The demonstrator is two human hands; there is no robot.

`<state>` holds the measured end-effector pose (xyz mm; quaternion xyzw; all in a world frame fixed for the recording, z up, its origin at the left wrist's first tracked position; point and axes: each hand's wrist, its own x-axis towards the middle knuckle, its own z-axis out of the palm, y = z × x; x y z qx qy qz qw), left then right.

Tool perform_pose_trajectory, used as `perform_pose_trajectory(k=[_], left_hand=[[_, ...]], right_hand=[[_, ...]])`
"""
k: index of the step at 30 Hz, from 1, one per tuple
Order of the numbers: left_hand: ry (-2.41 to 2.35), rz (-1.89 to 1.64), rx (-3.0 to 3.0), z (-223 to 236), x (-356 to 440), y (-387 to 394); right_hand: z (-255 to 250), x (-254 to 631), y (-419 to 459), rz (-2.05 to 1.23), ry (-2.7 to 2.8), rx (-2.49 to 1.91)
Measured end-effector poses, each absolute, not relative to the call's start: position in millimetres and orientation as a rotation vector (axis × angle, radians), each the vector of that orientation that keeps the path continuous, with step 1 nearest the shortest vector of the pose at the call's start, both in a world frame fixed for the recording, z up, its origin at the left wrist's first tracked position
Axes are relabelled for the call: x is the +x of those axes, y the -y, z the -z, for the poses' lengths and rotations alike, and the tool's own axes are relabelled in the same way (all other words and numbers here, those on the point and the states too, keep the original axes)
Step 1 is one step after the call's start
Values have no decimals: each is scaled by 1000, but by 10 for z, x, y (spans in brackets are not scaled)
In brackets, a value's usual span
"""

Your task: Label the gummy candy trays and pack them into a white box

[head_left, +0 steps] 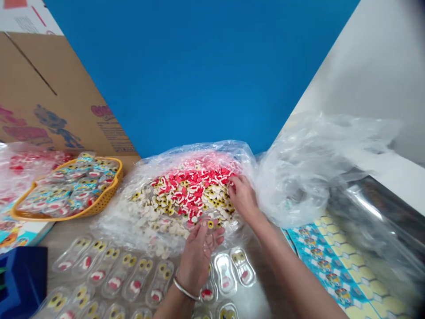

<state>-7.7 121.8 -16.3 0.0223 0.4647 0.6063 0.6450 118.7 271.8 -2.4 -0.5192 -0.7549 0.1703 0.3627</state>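
My left hand [198,246] is closed on a clear plastic blister tray [210,237], which holds at least one small yellow-and-black eye piece. My right hand [244,195] reaches into the right side of an opened clear bag [146,170]; its fingers are curled together at the heap, and what they pinch, if anything, is hidden. Inside the bag lie red-and-white mouth-like pieces [189,188] and white pieces with yellow eyes [164,206]. Below my hands, rows of filled blister trays [114,283] lie on the table, many with two eyes and one red-and-white piece.
A yellow basket [108,197] of packed trays stands left, by a cardboard box [66,88]. A blue panel [206,75] rises behind. Right are crumpled plastic bags [299,173] and printed blue-and-yellow sheets [327,261]. A dark blue bin [31,274] sits at front left.
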Motion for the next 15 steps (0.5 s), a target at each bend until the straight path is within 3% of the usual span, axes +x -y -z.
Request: perform_pose_trajectory(k=[8, 15], left_hand=[[-1007, -1351, 27, 44, -79, -1228], [-808, -1381, -9, 26, -74, -1227]], right_hand=[[52, 1172, -2810, -834, 1674, -1303], [-49, 1240, -2218, -1342, 1429, -1242]])
